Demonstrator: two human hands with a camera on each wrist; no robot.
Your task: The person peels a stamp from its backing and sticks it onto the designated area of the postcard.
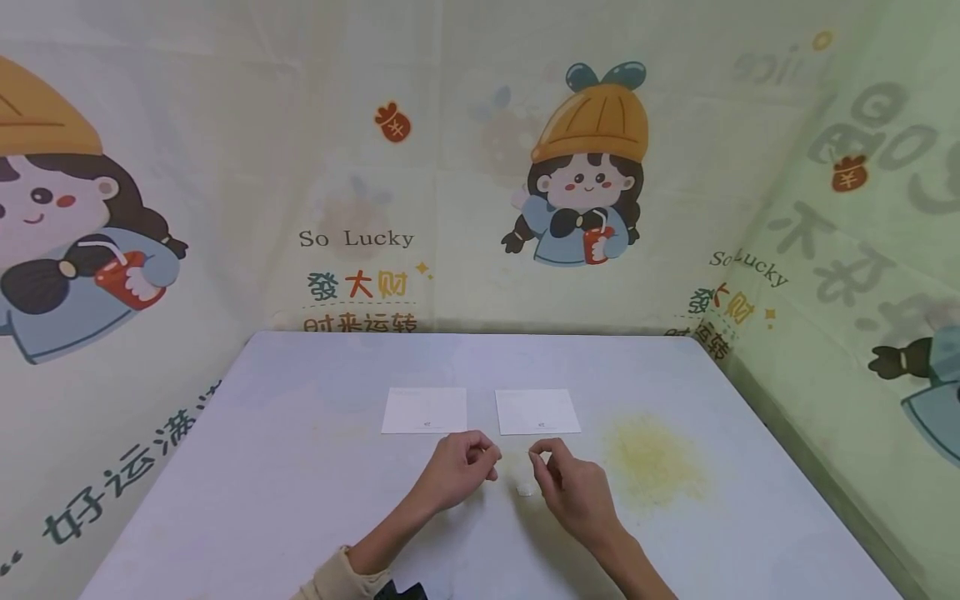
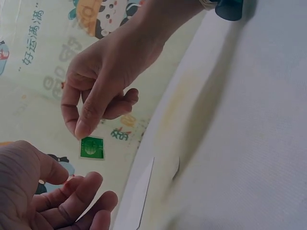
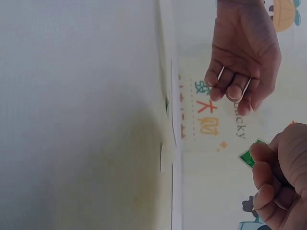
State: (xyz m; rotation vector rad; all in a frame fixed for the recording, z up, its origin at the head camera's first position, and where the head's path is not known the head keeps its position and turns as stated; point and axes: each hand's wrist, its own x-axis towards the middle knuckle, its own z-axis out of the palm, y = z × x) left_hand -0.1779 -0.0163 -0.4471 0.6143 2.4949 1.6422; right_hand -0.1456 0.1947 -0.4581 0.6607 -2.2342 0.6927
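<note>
My right hand (image 1: 576,493) pinches a small green stamp (image 2: 91,147) with a pale border between thumb and index finger. A round line design shows on the stamp's face in the left wrist view. To the left, my left hand (image 1: 457,469) hovers above the table, fingers loosely bent and nothing held. A narrow gap separates the two hands. On the table between them lies a small white piece (image 1: 524,490), its edge curled up. Beyond the hands two white cards lie side by side, a left card (image 1: 424,410) and a right card (image 1: 537,411), each with small print near its lower edge.
The white table (image 1: 300,467) has a yellowish stain (image 1: 654,462) right of the right hand. Printed cloth (image 1: 465,183) with cartoon figures and lettering hangs at the back and both sides. A dark device (image 1: 401,592) sits at the left wrist.
</note>
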